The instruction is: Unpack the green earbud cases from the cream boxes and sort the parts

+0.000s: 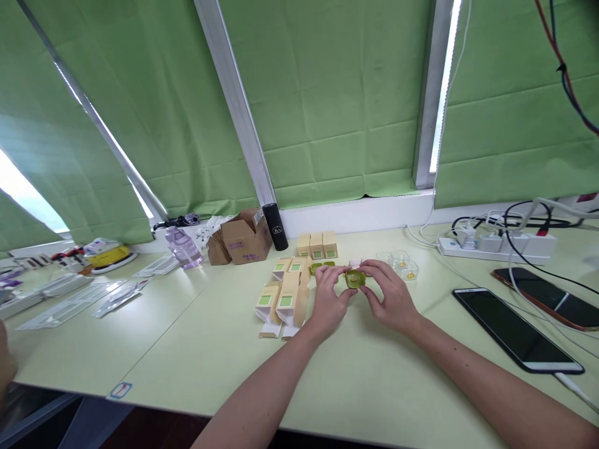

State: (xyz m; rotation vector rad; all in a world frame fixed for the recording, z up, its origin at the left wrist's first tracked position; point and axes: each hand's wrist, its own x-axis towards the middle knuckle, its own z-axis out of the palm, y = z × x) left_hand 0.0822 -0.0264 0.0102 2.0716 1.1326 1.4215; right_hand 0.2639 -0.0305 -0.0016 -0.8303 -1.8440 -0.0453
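Between the fingertips of both hands is a small olive-green container (355,279), raised a little over the table. My left hand (330,296) pinches its left side, and my right hand (388,296) pinches its right side. Just behind the left fingers lie more green pieces (322,265), partly covered. A small pale pink-white piece (354,264) shows behind the held container. To the left, several cream cartons (287,293) with green labels lie with end flaps folded out. Clear small containers (406,267) with yellow bits inside sit beyond my right hand.
Three cream boxes (317,245) stand farther back, near a black cylinder (275,227) and an open cardboard box (248,237). A purple bottle (184,247) is left of them. Phones (517,327), cables and a power strip (496,246) occupy the right. Another person's hand (5,358) shows at far left.
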